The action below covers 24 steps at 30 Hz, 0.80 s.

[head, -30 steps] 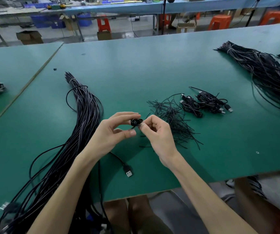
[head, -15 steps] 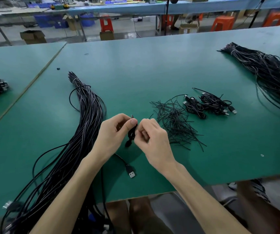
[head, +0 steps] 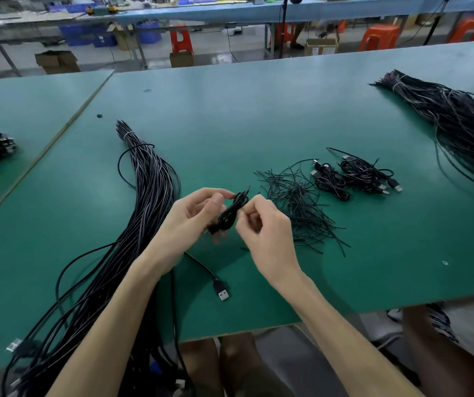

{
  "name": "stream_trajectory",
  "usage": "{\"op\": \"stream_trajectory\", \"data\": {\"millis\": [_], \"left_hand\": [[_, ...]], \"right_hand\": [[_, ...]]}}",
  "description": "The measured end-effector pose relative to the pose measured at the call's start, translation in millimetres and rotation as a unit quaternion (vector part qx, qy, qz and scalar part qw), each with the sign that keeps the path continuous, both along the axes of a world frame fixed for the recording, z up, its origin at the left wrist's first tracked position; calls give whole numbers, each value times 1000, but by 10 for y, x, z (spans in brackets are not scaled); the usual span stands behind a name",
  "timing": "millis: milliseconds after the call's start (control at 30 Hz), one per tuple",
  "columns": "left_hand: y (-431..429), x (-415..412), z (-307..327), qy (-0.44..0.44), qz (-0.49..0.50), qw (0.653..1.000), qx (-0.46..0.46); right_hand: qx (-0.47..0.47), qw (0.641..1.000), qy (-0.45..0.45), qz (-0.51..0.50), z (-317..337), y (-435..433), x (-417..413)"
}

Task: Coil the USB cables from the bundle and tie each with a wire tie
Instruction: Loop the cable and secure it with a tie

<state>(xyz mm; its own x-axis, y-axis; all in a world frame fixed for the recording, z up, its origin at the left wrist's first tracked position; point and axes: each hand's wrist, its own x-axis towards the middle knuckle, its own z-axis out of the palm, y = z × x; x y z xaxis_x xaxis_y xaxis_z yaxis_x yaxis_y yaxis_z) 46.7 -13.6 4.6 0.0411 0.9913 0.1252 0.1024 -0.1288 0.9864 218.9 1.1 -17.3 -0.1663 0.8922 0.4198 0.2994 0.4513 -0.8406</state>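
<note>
Held just above the green table (head: 258,110), near its front middle: one coiled cable (head: 231,213), a tight dark hank, tilted. Gripped at the lower end by the left hand (head: 190,222), thumb and fingers curled round it. Pinched near the top by the right hand (head: 267,233), fingertips closed on what looks like a wire tie (head: 248,191) with short ends poking up; cannot tell whether twisted shut yet. Seems to trail a loose tail down to a USB plug (head: 222,292) lying flat near the table edge. So, by judgement: winding nearly done, tying under way, not yet set down. Just right, a scatter of loose wire ties (head: 296,202), then a small heap of finished coils (head: 356,176), only a few. Left, a thick bundle (head: 144,196) of uncoiled cables; far right, a second bundle (head: 459,118). Most of the job left.
</note>
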Motion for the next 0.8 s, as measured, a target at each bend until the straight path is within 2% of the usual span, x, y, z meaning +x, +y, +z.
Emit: {"op": "stream_trajectory", "data": {"millis": [100, 333, 600, 800], "left_hand": [[5, 28, -51, 12, -15, 1000, 13], [0, 50, -86, 53, 61, 993, 88], [-36, 68, -24, 42, -2, 994, 101], [-42, 80, 5, 83, 44, 988, 124]], "right_hand": [[-49, 999, 20, -2, -5, 18, 3], [-123, 988, 92, 8, 4, 54, 29], [-137, 983, 122, 2, -11, 81, 65], [-135, 986, 99, 16, -11, 81, 41]]}}
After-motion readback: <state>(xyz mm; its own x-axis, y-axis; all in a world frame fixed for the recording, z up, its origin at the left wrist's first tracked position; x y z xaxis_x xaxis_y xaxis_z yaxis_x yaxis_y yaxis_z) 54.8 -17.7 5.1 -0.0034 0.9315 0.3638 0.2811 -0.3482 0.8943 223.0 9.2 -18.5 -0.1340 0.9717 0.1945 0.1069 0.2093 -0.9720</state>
